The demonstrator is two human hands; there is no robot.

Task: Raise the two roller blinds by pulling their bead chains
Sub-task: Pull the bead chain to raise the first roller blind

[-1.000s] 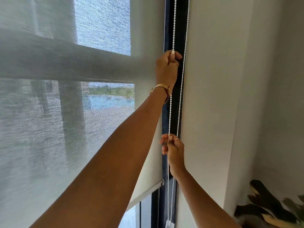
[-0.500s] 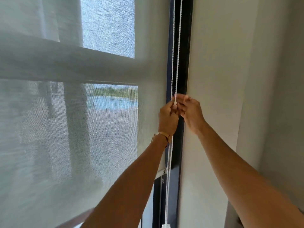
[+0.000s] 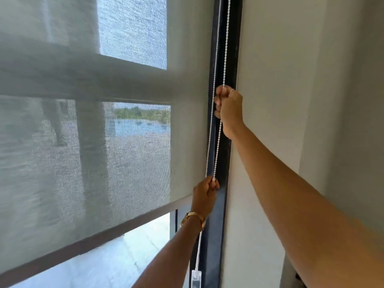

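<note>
A grey see-through roller blind [image 3: 87, 142] covers most of the window; its bottom bar [image 3: 104, 233] slants across the lower left with bare glass beneath. A white bead chain [image 3: 217, 142] hangs in two strands along the dark window frame [image 3: 234, 48]. My right hand [image 3: 229, 109] is fisted on the right strand, high up. Lower down, my left hand [image 3: 204, 196], a gold watch on its wrist, pinches the same strand. The chain runs down to a white tensioner [image 3: 196, 277] at the bottom. Only one blind is clearly seen.
A plain white wall [image 3: 291, 100] fills the right side, right next to the frame. Through the blind I see a building column, water and trees outside.
My left hand has dropped down along the chain while my right hand has climbed above it. The blind's bottom bar sits higher, with more bare glass showing below.
</note>
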